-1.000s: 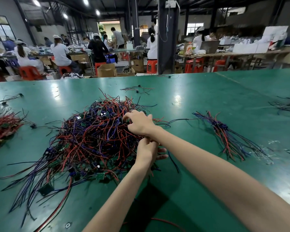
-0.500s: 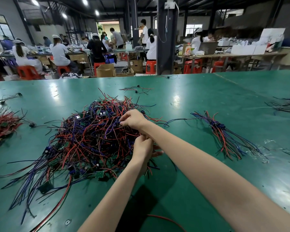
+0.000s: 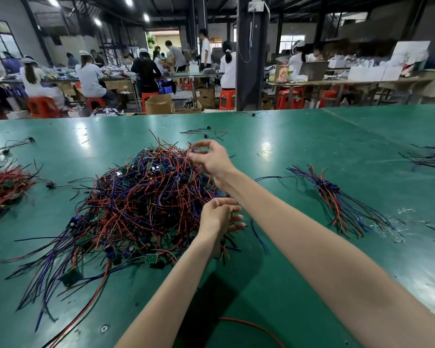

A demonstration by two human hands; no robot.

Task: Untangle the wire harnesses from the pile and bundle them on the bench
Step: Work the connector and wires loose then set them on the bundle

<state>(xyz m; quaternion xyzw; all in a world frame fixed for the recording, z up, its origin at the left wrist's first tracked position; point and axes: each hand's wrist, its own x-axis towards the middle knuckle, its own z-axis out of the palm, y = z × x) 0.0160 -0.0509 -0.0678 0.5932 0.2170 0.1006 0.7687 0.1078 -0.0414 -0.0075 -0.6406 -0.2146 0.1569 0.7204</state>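
Progress slight: one red-and-blue wire bundle [image 3: 327, 185] done at right, tangled red-blue-black wire heap [image 3: 141, 197] remaining, right hand [image 3: 211, 162] pinching its strands [image 3: 184, 159], left hand [image 3: 215, 218] gripping more.

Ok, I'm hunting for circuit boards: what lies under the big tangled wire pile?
A small green board pokes out at the near edge of the wire pile, on the green bench. Whatever lies beneath the middle is hidden by the wires.

Right grip [image 3: 209, 159] raised, pinching; left grip [image 3: 219, 217] lower, curled.
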